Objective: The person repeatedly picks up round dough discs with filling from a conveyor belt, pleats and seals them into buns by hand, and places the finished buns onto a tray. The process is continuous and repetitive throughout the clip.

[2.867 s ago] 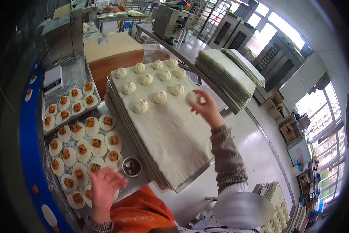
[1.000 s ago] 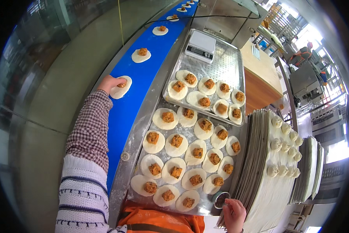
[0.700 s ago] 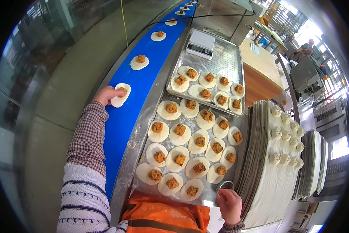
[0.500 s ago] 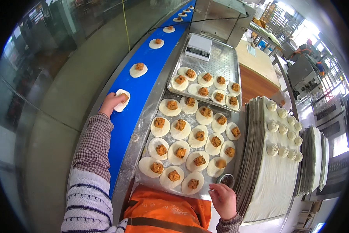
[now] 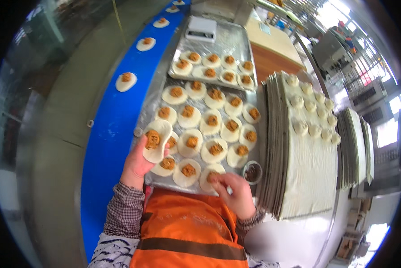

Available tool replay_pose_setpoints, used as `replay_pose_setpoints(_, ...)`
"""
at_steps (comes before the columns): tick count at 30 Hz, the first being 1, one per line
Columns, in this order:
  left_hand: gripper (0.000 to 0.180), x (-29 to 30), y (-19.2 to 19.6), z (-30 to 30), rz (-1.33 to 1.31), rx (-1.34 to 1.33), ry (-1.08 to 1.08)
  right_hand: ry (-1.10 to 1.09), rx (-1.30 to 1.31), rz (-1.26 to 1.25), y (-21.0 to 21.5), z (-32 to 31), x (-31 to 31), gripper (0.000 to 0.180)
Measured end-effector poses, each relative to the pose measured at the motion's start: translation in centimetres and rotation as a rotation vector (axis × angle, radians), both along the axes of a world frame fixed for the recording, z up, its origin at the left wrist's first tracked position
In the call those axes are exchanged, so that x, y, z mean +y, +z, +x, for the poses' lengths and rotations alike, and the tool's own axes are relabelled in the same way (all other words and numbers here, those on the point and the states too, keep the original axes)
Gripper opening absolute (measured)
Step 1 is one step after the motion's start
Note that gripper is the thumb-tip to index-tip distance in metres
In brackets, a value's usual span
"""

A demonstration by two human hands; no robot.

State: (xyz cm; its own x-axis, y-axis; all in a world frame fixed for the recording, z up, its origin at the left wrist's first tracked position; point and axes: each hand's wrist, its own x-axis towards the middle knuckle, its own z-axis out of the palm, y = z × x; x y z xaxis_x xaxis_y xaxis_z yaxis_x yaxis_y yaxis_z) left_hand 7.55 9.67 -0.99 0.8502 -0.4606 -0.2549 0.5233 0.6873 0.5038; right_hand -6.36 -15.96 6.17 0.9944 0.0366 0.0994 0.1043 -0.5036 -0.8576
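Note:
My left hand holds a round dough wrapper with a lump of orange-brown filling on it. The wrapper is tilted above the near left part of the metal worktop, its edges curling up. My right hand has its fingertips drawn together over the filling of a dough wrapper at the worktop's near edge; whether they grip anything is hidden. Several more filled wrappers lie flat in rows beyond both hands. A small bowl with dark contents stands just right of my right hand.
On the left a blue conveyor belt carries spaced filled wrappers. A perforated metal tray behind the rows holds more wrappers and a white scale. Stacked cloth-covered boards at right bear several pleated buns.
My left hand has lifted the filled wrapper off the belt and brought it right, over the worktop. My right hand has moved left, to the near wrapper. The view has shifted.

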Motion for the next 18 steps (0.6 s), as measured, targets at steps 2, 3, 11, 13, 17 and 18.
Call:
replay_pose_setpoints(2,0.061,-2.4,-1.3,-2.8,-0.079,-0.002,-0.204,-0.136,0.158,0.286,-1.3,0.7,-0.2,0.018)
replay_pose_setpoints(3,0.06,-3.8,-0.3,-4.2,-0.017,-0.037,-0.239,-0.156,0.198,0.394,-1.4,1.1,-0.4,0.021)
replay_pose_setpoints(11,0.056,-6.7,1.7,-7.4,0.186,-0.046,-0.429,-0.159,0.354,0.73,-4.4,-0.4,-0.4,0.019)
replay_pose_setpoints(13,0.051,-6.7,1.7,-7.6,0.311,-0.098,-0.409,-0.172,0.294,0.649,-5.1,-0.9,-0.2,0.016)
replay_pose_setpoints(17,0.046,-6.4,1.5,-7.5,0.52,-0.219,-0.467,-0.127,0.142,0.124,-2.5,-1.3,0.3,0.014)
replay_pose_setpoints(18,0.045,-6.4,1.4,-7.5,0.553,-0.252,-0.487,-0.16,0.14,0.191,-3.2,-1.5,0.5,0.014)
